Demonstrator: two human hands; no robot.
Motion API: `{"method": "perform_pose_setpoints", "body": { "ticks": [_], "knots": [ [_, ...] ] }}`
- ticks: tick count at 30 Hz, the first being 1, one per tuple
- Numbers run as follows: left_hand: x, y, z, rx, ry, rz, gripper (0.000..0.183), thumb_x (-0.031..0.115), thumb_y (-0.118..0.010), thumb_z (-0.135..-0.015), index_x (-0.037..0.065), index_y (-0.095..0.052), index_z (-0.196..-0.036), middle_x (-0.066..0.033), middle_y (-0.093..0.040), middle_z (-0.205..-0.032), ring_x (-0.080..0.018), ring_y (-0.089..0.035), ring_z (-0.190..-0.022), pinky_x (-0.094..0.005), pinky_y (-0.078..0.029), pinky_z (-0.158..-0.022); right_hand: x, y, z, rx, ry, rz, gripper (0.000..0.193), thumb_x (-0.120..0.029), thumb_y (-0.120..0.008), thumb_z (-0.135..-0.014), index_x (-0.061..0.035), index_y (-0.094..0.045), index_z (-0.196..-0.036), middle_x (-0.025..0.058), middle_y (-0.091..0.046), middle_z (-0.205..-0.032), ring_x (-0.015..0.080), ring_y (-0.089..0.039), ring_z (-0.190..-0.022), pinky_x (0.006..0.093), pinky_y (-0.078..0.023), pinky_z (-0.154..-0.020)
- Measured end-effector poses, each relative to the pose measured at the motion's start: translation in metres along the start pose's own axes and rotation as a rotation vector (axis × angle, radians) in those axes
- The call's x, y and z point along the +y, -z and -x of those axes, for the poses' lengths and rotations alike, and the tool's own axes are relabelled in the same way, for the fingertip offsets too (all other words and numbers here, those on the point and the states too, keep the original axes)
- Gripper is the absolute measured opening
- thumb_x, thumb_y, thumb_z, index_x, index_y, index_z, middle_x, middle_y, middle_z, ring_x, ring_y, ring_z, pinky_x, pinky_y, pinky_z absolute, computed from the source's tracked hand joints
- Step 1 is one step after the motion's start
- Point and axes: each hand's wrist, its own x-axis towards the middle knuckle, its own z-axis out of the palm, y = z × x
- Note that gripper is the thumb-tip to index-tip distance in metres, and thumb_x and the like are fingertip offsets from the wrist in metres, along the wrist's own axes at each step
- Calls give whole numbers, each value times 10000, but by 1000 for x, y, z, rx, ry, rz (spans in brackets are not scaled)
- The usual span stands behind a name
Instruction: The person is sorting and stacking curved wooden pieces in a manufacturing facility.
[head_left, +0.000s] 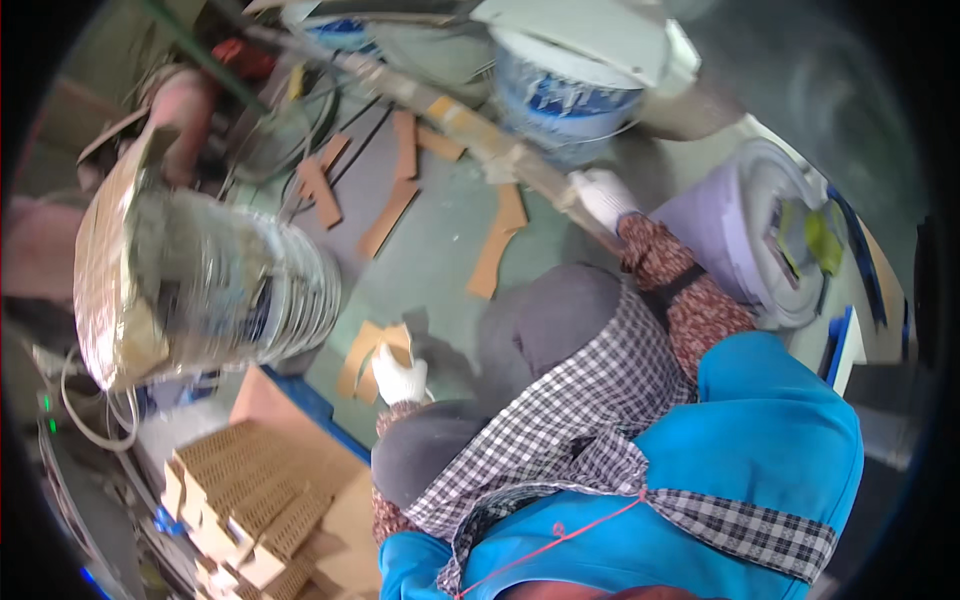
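In a white glove, my left hand (pixel 400 378) is down at the floor, its fingers closed on a curved brown board piece (pixel 396 342). Another curved strip (pixel 356 362) lies against it on the left. My right hand (pixel 603 198), gloved in white too, is farther off to the right, beside a long taped bar (pixel 520 165). Blur hides its fingers, and I cannot tell whether it grips the bar or only touches it. More curved brown strips (pixel 492 262) lie on the green floor beyond my knees, several of them near the bar.
A plastic-wrapped bucket stack (pixel 250 285) stands left, with stacked tan board pieces (pixel 250 480) below it. A blue-and-white bucket (pixel 560 95) is at the far side. A pale purple bucket (pixel 715 225) lies beside my right arm. Hoses (pixel 320 130) run across the far left.
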Motion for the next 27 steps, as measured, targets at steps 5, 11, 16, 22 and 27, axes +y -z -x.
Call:
{"method": "perform_pose_setpoints", "body": {
  "ticks": [5, 11, 16, 22, 27],
  "knots": [
    [-12, 49, -25, -3, 41, -159, 658, 187, -718, -684, 40, -568, -1307, -233, -661, -1172, -429, -596, -1076, -492, -487, -967, -43, -49, 41, 143, 881, 183, 225, -161, -635, -919, -101, -675, -1131, 126, -689, -1039, 311, -653, -1007, 417, -520, -882],
    [-48, 70, -52, 52, 256, 89, 749, 162, -713, -697, 75, -514, -1413, -256, -656, -1101, -415, -633, -1079, -467, -511, -960, -13, -141, 5, -174, 424, 653, 547, -430, -590, -933, -49, -542, -1322, 223, -628, -1217, 385, -583, -1167, 471, -467, -996],
    [-53, 83, -55, 11, 201, 145, 713, 150, -700, -699, 37, -515, -1378, -259, -644, -1144, -415, -618, -1099, -464, -499, -974, 19, -167, -55, -97, 84, 635, 716, -482, -661, -868, 29, -496, -1341, 280, -588, -1305, 426, -549, -1233, 489, -439, -1033],
    [-43, 63, -71, -171, 139, -48, 489, 206, -728, -726, -8, -599, -1147, -241, -632, -1098, -434, -598, -1069, -475, -501, -931, 93, -163, -109, -110, -57, 445, 513, -368, -652, -849, 34, -620, -1166, 255, -692, -1104, 380, -663, -1075, 433, -498, -935],
    [-25, 58, -43, -220, -106, -262, 583, 216, -817, -708, 65, -576, -1216, -175, -598, -1098, -374, -582, -1053, -456, -529, -864, 53, -166, -12, -199, -8, 33, 538, -322, -633, -849, 62, -570, -1220, 284, -674, -1096, 404, -666, -1049, 432, -505, -913]
  ]
}}
